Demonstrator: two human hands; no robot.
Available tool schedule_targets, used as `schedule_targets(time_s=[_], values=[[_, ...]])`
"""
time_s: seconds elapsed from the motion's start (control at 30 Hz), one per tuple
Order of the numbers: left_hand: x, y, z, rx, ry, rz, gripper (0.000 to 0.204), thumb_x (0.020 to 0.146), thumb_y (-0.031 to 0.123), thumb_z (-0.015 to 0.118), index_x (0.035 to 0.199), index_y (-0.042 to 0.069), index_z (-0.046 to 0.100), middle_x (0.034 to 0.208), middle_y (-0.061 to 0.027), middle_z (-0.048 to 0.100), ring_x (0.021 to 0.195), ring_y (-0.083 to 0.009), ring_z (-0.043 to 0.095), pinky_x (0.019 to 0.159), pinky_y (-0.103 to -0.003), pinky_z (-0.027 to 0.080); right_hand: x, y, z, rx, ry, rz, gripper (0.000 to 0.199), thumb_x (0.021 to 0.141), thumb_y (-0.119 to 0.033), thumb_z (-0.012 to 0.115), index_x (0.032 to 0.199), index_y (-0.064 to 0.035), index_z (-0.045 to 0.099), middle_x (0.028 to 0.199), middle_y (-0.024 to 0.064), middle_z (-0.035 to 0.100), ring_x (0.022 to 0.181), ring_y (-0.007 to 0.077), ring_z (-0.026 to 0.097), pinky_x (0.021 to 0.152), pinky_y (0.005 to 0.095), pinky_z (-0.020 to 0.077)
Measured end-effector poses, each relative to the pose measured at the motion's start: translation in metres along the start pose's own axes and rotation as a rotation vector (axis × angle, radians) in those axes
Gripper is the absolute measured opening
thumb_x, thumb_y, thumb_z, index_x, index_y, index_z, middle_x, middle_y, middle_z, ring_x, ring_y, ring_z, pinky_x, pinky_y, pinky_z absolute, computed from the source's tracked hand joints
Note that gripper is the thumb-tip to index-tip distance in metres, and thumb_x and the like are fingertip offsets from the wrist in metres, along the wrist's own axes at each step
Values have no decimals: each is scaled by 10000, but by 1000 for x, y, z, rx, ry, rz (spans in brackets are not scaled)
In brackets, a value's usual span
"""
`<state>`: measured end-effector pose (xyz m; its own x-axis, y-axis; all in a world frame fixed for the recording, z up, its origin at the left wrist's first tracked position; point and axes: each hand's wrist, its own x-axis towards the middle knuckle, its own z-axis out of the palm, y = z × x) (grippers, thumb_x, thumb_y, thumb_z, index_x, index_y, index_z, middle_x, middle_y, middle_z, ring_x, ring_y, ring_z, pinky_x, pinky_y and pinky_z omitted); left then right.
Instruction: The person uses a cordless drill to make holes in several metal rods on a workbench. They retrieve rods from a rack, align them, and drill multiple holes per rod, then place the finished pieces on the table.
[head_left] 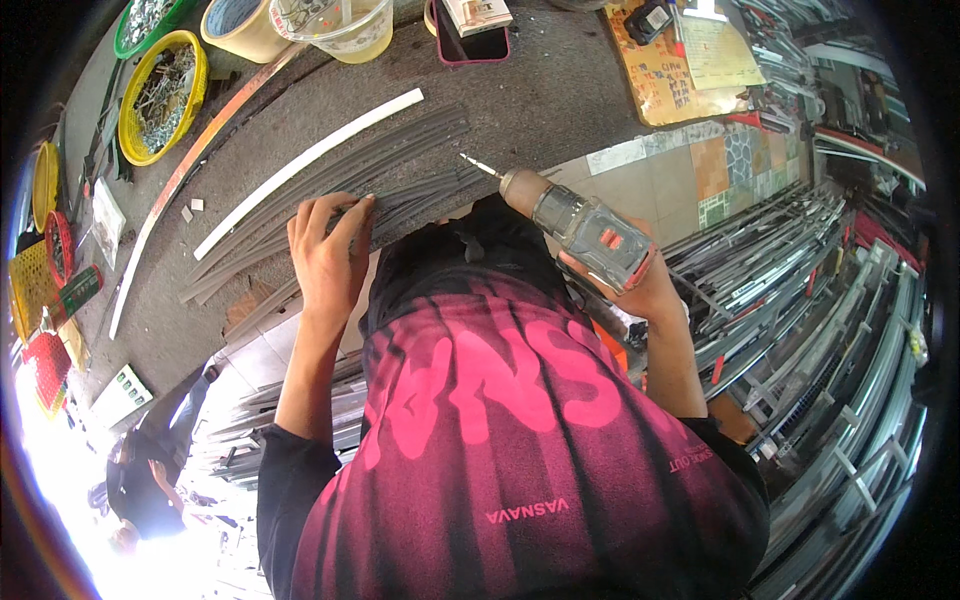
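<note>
My right hand [635,285] is closed round the cordless drill [590,230], whose bit points up and left over the workbench edge. On the near edge of the bench lies a bundle of dark grey strips [400,145]. Over the near strips, my left hand [330,250] has its fingers bent and its thumb and fingertips drawn together. What it pinches, if anything, is too small or hidden to name. Beyond the bundle lies a long white strip [310,170], apart from both hands.
Yellow [190,85] and green baskets of small hardware stand far left, near tape rolls and a clear plastic tub [345,35]. A phone [475,48] lies at the back, a clipboard [720,55] far right. Metal profiles [760,250] fill the right; another person [150,470] is lower left.
</note>
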<state>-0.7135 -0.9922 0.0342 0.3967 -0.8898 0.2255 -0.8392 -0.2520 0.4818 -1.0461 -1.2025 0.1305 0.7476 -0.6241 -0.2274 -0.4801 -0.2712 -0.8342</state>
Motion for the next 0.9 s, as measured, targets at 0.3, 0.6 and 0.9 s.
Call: schedule_targets(time_s=[0.3,0.6,0.9], values=[[1,8,10,-101,74,-42,271,931,67,930,1198,107,899,1214,-47,793,1064,-264,727,928,-419,555,6,7,2,139,-76,107,340,928,-38,965,1215,-9,785,1130,91,859,1042,176,826,906,336,637],[31,79,43,-1798,-167,-1200,444,1174,349,768,1473,23,723,1452,-125,795,1225,-268,797,1077,-431,686,5,-17,-6,136,-166,132,443,814,-25,933,1224,9,770,1108,83,835,1019,121,744,903,331,613],[27,89,71,-1945,-248,-1415,392,1205,391,715,1437,77,735,1396,-43,814,1165,-179,785,1037,-389,673,14,-43,0,-3,-220,313,446,787,-78,946,1171,-13,729,977,164,786,893,231,768,834,372,600]])
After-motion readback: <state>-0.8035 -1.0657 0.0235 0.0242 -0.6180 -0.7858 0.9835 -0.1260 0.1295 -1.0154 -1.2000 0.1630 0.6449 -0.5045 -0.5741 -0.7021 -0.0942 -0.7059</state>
